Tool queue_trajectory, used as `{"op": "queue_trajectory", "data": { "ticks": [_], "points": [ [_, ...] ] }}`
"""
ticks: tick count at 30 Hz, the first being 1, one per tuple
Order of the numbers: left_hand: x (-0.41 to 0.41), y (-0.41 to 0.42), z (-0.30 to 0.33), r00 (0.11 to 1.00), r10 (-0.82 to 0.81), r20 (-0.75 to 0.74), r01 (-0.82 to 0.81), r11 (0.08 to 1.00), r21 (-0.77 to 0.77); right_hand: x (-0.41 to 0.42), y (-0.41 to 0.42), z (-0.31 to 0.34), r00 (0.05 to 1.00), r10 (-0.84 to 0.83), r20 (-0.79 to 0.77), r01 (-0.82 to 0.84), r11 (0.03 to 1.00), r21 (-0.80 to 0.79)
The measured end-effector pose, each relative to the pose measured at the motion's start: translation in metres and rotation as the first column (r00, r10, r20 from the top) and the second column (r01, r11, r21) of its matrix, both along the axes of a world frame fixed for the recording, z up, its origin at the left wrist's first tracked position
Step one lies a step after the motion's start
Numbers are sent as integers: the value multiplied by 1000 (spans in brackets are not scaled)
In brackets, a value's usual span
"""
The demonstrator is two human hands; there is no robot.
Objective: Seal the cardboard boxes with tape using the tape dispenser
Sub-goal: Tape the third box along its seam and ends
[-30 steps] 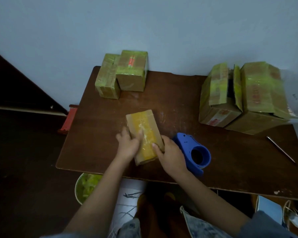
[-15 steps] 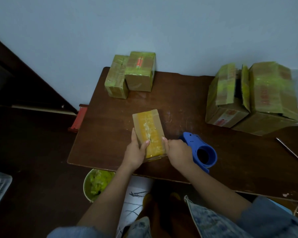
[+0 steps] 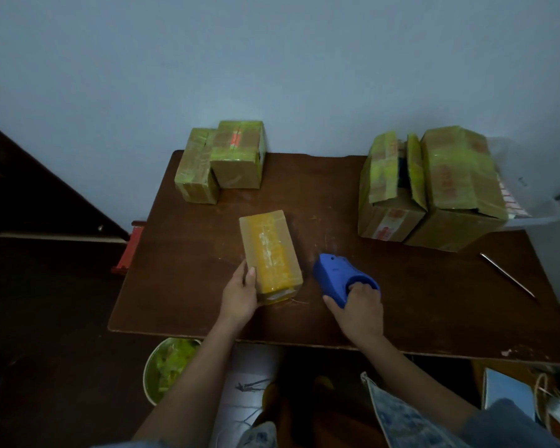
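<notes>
While the small box lies flat near the table's front edge, these notes hold:

Small box: the small box (image 3: 270, 256) rests on the brown table (image 3: 401, 302) at about 6 o'clock from the table's middle, its top covered in glossy yellow tape.
Left hand: the left hand (image 3: 240, 294) holds the small box at its near left corner, thumb laid on the top face, fingers curled round the side.
Right hand: the right hand (image 3: 359, 310) grips the blue tape dispenser (image 3: 340, 279) at its near end, fingers wrapped round the body; the dispenser sits at 3 o'clock from the small box, just beside it and apart from it.
Handling, box: judged light and stiff, with crushable cardboard walls; the taped face looks slick, so a hold across bare side walls seems surer than one on the tape.
Handling, dispenser: judged hard plastic, rigid, light; best taken round the rounded body, away from the cutting edge, which cannot be made out here.
Count, taped boxes at 11 o'clock: two (image 3: 222, 161), touching.
Count, large boxes at 2 o'clock: two (image 3: 434, 185), side by side, flaps partly raised.
Count, dispensers: one.
Count, metal rod at 3 o'clock: one (image 3: 506, 274).
Below the table: one bowl of green scraps (image 3: 170, 367) at 7 o'clock.
</notes>
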State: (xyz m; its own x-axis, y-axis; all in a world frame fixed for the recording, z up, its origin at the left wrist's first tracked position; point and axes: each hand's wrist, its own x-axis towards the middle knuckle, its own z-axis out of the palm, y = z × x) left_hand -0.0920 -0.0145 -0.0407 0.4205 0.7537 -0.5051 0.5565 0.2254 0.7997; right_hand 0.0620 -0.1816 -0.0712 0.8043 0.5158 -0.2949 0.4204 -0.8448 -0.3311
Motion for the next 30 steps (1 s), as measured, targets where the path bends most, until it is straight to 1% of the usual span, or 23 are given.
{"op": "queue_trajectory", "data": {
  "ticks": [2,4,7,10,13,15,17,19,20,22,24,26,27,28,30],
  "points": [
    [1,-1,-3,999,28,28,-28,1000,6,1,3,-1,997,49,-64,-51,998,-23],
    [1,-2,-3,999,30,31,-30,999,21,2,8,0,993,33,-111,-39,998,-49],
    [5,-6,7,999,38,-38,-37,999,29,5,9,2,988,7,-155,-21,996,-87],
    [10,-10,13,994,74,-78,-75,997,-11,13,7,9,983,34,-181,-60,988,-140],
    [8,-7,12,975,50,-217,-26,994,111,22,3,22,981,53,-186,-81,986,-147],
    [5,-4,15,955,76,-286,-20,981,194,28,-1,31,979,72,-192,-96,988,-118],
    [5,-2,25,940,117,-321,-9,947,321,36,-5,41,976,113,-188,-129,989,-76],
    [9,-1,38,943,135,-304,11,901,434,44,-7,53,966,156,-208,-167,985,-35],
    [13,0,41,955,124,-269,18,882,471,48,-8,59,957,176,-229,-186,982,-21],
    [23,3,50,984,40,-172,50,869,492,54,-8,72,940,211,-267,-221,975,-8],
    [35,2,57,995,-68,-78,95,897,433,59,-7,85,921,253,-297,-266,964,-6],
    [46,-1,63,983,-180,-20,178,934,309,63,-6,97,898,296,-327,-314,949,-2],
    [50,-4,66,975,-220,6,213,951,224,65,-6,103,884,315,-347,-333,943,7],
    [55,-6,68,972,-231,41,225,966,127,66,-5,109,868,331,-371,-348,937,23],
    [61,-9,74,976,-187,108,193,980,-43,67,-5,118,830,363,-423,-368,927,73]
  ]
}}
